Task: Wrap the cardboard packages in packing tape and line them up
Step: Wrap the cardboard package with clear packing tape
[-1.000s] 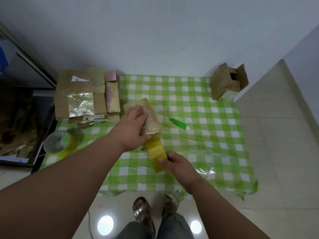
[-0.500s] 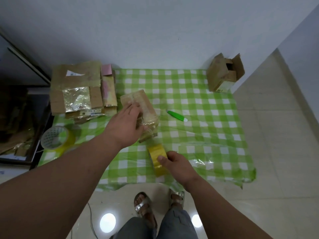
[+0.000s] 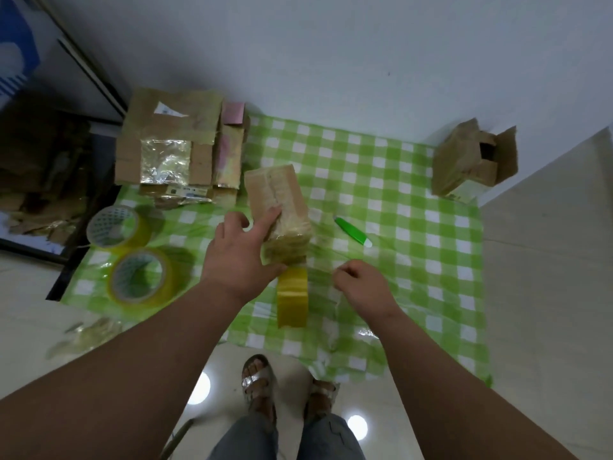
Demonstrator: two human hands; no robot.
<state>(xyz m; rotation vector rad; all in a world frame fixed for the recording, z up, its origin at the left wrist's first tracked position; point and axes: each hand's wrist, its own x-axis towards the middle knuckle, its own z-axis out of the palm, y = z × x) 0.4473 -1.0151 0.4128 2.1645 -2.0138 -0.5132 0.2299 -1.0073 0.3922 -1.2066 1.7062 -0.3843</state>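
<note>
A tape-wrapped cardboard package (image 3: 278, 200) lies on the green-checked cloth (image 3: 414, 260). My left hand (image 3: 240, 257) presses its left side with a straight index finger, thumb by its near end. A yellow tape roll (image 3: 292, 298) stands on edge just below the package, its strip running up to the package's near end. My right hand (image 3: 360, 287) hovers right of the roll with loosely curled fingers, touching nothing. Several wrapped flat packages (image 3: 172, 154) lie together at the cloth's back left.
Two more tape rolls (image 3: 116, 227) (image 3: 142, 280) lie at the left edge of the cloth. A green cutter (image 3: 351, 230) lies right of the package. An open cardboard box (image 3: 474, 161) stands at the back right by the wall. Crumpled tape (image 3: 83, 336) is on the floor.
My right hand has let go of the yellow tape roll and moved to its right. My left hand has slid from the package's top to its left side.
</note>
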